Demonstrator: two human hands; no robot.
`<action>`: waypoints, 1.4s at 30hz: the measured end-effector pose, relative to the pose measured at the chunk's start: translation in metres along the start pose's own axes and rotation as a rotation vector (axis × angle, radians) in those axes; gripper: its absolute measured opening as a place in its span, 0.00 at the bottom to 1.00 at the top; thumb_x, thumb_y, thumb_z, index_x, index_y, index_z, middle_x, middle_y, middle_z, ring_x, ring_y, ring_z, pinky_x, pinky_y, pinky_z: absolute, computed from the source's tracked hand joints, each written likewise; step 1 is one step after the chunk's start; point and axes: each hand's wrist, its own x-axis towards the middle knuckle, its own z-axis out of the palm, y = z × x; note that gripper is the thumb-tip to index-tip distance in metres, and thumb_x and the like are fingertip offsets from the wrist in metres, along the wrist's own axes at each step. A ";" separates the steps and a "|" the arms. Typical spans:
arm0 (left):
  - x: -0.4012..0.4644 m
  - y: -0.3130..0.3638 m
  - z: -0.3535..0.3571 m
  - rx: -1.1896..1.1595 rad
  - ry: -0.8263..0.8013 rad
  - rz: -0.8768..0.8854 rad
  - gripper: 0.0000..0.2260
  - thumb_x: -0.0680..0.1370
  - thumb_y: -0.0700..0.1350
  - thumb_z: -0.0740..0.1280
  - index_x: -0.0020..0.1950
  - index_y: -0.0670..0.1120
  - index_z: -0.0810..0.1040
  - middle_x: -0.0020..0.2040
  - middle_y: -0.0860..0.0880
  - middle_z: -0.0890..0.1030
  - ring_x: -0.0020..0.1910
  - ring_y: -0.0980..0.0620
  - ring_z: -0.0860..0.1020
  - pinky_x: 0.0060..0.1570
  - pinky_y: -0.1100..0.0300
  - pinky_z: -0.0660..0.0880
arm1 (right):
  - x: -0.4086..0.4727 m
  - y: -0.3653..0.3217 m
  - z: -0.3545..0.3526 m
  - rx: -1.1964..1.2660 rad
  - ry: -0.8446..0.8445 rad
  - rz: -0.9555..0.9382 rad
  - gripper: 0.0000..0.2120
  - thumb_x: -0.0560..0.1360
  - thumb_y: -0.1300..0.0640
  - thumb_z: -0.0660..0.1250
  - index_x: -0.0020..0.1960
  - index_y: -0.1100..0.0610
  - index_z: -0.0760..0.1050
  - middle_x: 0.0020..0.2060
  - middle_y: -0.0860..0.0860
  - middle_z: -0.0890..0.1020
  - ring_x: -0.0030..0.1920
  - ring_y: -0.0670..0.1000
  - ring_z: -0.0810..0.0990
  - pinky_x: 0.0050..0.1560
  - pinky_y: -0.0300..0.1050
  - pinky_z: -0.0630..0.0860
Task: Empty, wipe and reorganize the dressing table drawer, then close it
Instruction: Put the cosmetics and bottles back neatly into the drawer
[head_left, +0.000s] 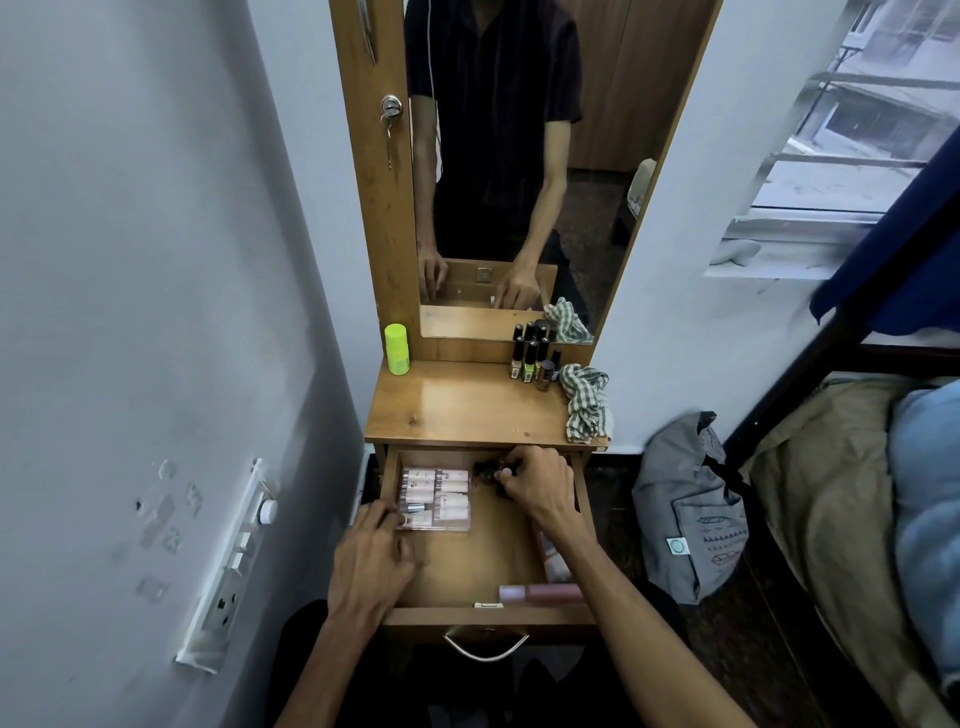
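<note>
We find the drawer (467, 571) pulled open beneath the surface (457, 405). Left hand (371, 561) rests its fingers on the tray of pale tubes (435, 499); right hand (535, 480) grips small dark bottles (483, 472) at the drawer's back. Checked cloth (587, 402) lies on the surface.

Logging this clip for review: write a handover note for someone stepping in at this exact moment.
Left hand: on the clear plastic pack of pale tubes, drawer's left rear.
Right hand: gripping a small dark bottle at the back of the open wooden drawer.
Pink tube lies along the front.
On the tabletop: nail polish bottles, lime-green container, checked cloth.
Left: finish sorting, close drawer.
</note>
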 end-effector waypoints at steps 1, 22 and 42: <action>0.000 0.000 0.000 0.000 0.003 0.002 0.13 0.71 0.42 0.69 0.55 0.44 0.84 0.56 0.51 0.80 0.55 0.54 0.77 0.48 0.58 0.80 | 0.000 0.000 -0.005 0.020 0.025 -0.003 0.09 0.73 0.47 0.73 0.50 0.49 0.86 0.41 0.47 0.87 0.43 0.49 0.84 0.44 0.44 0.78; 0.001 0.000 -0.002 -0.007 -0.007 -0.018 0.16 0.72 0.45 0.65 0.57 0.44 0.83 0.59 0.51 0.78 0.58 0.53 0.75 0.52 0.56 0.80 | 0.099 -0.013 -0.062 0.162 0.336 0.243 0.10 0.75 0.49 0.70 0.50 0.54 0.84 0.44 0.55 0.86 0.47 0.57 0.84 0.45 0.45 0.71; 0.000 0.002 -0.001 0.031 0.003 -0.023 0.13 0.70 0.43 0.68 0.53 0.45 0.84 0.56 0.52 0.79 0.55 0.52 0.76 0.47 0.56 0.79 | -0.027 -0.001 -0.003 0.012 0.004 0.006 0.10 0.69 0.46 0.69 0.44 0.50 0.85 0.37 0.48 0.86 0.40 0.50 0.84 0.39 0.43 0.77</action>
